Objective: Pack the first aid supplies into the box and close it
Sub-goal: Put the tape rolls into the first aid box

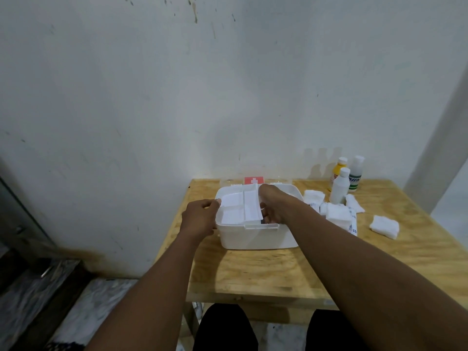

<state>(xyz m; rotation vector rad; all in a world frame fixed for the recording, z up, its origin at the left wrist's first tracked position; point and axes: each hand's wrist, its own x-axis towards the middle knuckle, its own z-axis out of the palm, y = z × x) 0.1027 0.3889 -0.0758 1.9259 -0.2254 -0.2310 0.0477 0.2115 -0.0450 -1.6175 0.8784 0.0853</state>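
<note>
- On the table (253, 269), left hand (200, 219) and right hand (274, 203) each gripped an end of the tray (236, 206), likely to keep it level over the box (255, 236).
- To its right, bottles (340, 182) and gauze (384, 226) lay unpacked.

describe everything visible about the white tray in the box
The tray looks like white plastic, shallow, split into compartments by a raised bar across its middle. No contents show in them. It sits at the top of the open white box, over its left part. The left hand grips its left end, the right hand its right end.
</note>
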